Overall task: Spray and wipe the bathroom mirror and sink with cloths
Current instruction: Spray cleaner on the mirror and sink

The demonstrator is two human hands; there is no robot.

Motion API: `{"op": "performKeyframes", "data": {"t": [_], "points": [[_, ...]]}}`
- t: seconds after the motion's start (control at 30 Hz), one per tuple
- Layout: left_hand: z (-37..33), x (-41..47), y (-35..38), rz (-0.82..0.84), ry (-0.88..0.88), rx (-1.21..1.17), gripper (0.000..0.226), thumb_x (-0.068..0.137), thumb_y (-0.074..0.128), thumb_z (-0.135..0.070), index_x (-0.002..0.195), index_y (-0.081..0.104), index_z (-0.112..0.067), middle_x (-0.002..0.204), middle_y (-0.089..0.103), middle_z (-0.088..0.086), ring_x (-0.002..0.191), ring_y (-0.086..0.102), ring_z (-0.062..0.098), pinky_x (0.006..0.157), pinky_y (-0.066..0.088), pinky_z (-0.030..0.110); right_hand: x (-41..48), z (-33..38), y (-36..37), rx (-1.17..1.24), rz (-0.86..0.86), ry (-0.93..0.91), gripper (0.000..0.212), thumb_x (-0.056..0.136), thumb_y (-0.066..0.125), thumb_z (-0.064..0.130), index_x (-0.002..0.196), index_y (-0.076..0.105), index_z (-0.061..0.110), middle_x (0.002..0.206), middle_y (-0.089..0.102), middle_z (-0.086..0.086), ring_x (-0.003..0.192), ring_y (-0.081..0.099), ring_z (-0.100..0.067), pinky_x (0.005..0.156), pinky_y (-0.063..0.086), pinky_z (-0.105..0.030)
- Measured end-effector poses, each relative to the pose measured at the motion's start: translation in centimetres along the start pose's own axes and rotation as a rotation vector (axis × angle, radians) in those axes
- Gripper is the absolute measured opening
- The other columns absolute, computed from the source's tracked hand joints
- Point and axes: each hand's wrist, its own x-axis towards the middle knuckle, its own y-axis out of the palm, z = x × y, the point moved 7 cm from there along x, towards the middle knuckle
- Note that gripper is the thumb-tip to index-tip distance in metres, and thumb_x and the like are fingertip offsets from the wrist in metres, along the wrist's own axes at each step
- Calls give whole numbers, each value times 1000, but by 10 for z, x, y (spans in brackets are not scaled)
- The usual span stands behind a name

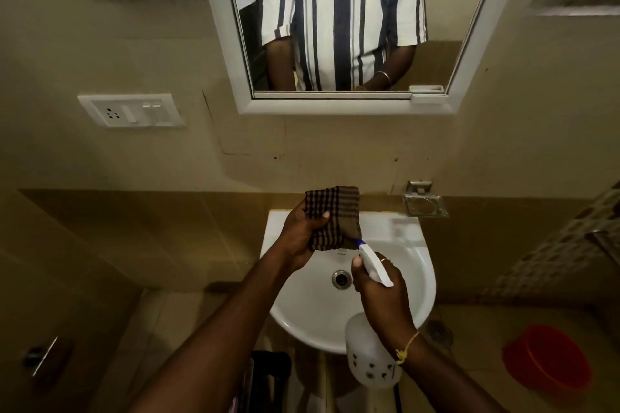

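Observation:
My left hand (pixel 297 231) holds a folded brown checked cloth (pixel 335 216) above the back of the white sink (pixel 411 265). My right hand (pixel 380 292) grips a white spray bottle (pixel 367 355) by its neck, a finger on the trigger. The blue nozzle tip (pixel 360 242) points at the cloth's lower edge, almost touching it. The white-framed mirror (pixel 446 27) hangs on the wall above and reflects a person in a striped shirt.
A metal soap dish (pixel 424 204) is fixed to the wall right of the sink. A white switch plate (pixel 129 110) sits on the wall at the left. A red bucket (pixel 550 357) stands on the floor at the lower right. The sink drain (pixel 341 279) is uncovered.

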Motion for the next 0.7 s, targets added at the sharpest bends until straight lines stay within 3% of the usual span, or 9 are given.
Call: {"op": "performKeyframes", "data": {"t": [0.17,0.33,0.53,0.7], "points": [[-1,2,3,11,3,-9,47,92,65,-2,137,55,-9,135,64,16,125,61,38,100,53,58,-7,0,7,1,81,-38,7,100,63,28,99,67,23,84,65,1,81,62,-10,70,48,-16],[0,1,3,6,-2,-15,48,91,67,-4,137,55,-9,136,63,17,126,60,39,98,55,55,-9,-2,6,24,39,-18,4,99,65,24,97,68,24,83,65,1,81,62,-10,70,47,-16],[-2,1,0,-18,-7,-23,43,94,62,1,135,56,-10,135,64,17,124,61,39,98,54,56,-20,-3,27,-75,196,-74,8,100,63,32,96,63,25,81,58,0,79,57,-15,70,45,-23],[-4,-1,-5,-21,0,-32,42,96,61,0,137,55,-9,135,64,17,124,62,39,94,57,52,-15,-15,23,-34,75,25,8,99,65,29,92,65,27,81,62,1,78,59,-11,71,47,-25]]}}
